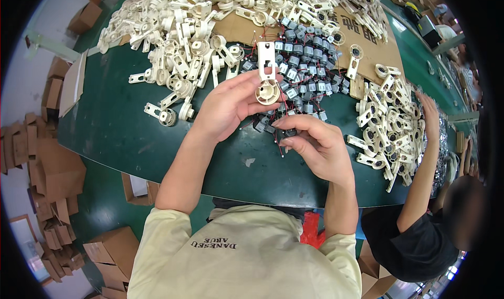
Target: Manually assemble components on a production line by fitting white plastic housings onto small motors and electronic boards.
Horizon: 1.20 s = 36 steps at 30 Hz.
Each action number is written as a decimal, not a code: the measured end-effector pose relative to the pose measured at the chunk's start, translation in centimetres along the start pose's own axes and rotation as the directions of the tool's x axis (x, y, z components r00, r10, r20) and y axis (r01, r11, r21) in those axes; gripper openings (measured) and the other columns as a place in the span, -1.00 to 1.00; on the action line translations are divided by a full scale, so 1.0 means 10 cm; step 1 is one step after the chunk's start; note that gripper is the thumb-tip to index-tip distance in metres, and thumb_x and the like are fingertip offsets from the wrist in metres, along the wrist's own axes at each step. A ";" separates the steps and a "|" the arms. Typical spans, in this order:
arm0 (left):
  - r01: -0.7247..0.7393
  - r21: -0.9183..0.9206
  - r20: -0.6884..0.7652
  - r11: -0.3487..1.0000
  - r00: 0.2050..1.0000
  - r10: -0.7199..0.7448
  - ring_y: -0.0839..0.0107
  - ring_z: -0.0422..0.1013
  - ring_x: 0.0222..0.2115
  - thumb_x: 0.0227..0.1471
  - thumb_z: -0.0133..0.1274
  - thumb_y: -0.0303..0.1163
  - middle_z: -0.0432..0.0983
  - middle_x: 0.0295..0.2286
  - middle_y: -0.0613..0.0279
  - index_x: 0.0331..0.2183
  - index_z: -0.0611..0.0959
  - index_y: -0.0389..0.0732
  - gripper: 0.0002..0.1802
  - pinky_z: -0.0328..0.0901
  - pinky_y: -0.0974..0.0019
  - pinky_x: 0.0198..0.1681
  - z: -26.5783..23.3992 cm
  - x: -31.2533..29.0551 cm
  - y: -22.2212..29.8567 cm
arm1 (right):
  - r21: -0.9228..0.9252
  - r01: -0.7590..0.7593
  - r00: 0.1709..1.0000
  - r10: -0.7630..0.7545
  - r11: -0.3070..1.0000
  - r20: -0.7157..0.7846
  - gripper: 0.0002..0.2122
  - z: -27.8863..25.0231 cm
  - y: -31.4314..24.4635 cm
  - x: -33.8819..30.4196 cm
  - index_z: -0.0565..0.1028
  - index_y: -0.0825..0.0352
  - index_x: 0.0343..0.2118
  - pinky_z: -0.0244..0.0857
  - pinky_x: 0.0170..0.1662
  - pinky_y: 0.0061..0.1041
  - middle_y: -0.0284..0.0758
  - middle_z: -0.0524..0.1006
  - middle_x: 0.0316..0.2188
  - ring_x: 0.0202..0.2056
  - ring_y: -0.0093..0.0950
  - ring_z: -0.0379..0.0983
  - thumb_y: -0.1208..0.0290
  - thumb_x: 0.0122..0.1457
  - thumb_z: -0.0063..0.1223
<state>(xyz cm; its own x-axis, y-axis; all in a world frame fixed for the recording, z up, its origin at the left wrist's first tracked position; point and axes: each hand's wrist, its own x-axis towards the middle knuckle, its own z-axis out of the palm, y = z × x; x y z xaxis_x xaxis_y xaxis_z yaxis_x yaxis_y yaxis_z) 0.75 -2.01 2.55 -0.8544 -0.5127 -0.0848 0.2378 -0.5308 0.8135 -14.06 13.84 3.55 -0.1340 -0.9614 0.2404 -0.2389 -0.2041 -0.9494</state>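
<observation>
- Clamped in the bare left hand point(223, 107)?
- Cream plastic housing with a slotted arm and round cup point(266, 56), held between thumb and fingers above the dark green tabletop point(231, 178).
- And in the bare right hand point(325, 147)?
- Small black part point(289, 133), mostly hidden, pinched between thumb and fingers, near the heap of grey cylindrical motors point(310, 60).

Big dark characters point(362, 29) stride across the brown cardboard sheet point(379, 55), beyond the heap of grey motors point(310, 55) and off to its right! Over on the near side of that heap, two short lines of dark capitals point(214, 244) sit upside down on the pale yellow shirt point(247, 267)! Inside the heap, white labels point(312, 70), any print too small to read!
</observation>
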 end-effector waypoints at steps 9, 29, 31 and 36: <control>0.018 0.049 0.051 0.999 0.998 -0.021 0.11 0.42 0.00 0.31 -0.23 -0.28 0.37 0.03 -0.10 0.17 0.28 -0.36 -0.50 0.35 0.13 0.06 0.06 -0.01 -0.06 | 0.044 -0.042 0.999 0.041 0.998 0.033 -0.75 -0.01 0.04 -0.03 0.54 0.37 -0.14 0.41 -0.35 -0.59 -0.31 0.59 -0.27 -0.42 -0.57 0.52 0.68 0.08 0.11; 0.090 0.134 -0.057 0.987 0.995 -0.083 0.39 0.50 -0.17 0.25 -0.08 -0.36 0.50 -0.16 0.13 -0.09 0.44 -0.24 -0.77 0.48 0.26 -0.10 0.08 -0.01 -0.22 | -0.450 0.142 0.949 -0.250 0.882 -0.190 -0.70 -0.05 0.06 0.07 0.56 0.27 -0.18 0.42 -0.26 -0.49 -0.32 0.56 -0.27 -0.30 -0.37 0.54 0.61 -0.03 0.25; 0.095 0.101 -0.043 0.990 0.995 -0.091 0.40 0.49 -0.17 0.25 -0.08 -0.36 0.49 -0.16 0.14 -0.07 0.44 -0.24 -0.75 0.48 0.25 -0.10 0.08 0.00 -0.24 | -0.452 0.127 0.940 -0.254 0.883 -0.230 -0.70 -0.04 0.05 0.07 0.56 0.27 -0.18 0.42 -0.26 -0.50 -0.32 0.57 -0.29 -0.29 -0.38 0.54 0.61 -0.03 0.25; 0.068 -0.020 -0.006 0.997 0.998 -0.068 0.36 0.47 -0.12 0.25 -0.09 -0.38 0.47 -0.11 0.12 0.03 0.38 -0.26 -0.66 0.47 0.21 -0.08 0.16 0.01 -0.24 | -0.542 0.165 0.914 -0.334 0.824 -0.229 -0.69 -0.02 0.03 0.06 0.57 0.30 -0.17 0.42 -0.27 -0.49 -0.31 0.59 -0.30 -0.29 -0.38 0.54 0.61 -0.05 0.27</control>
<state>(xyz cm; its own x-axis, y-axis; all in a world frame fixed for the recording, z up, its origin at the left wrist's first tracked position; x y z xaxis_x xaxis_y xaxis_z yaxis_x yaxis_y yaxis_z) -0.64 0.26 1.54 -0.8660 -0.4791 -0.1435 0.1880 -0.5776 0.7944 -14.42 13.22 3.45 -0.2632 -0.7683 0.5834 -0.7401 -0.2271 -0.6330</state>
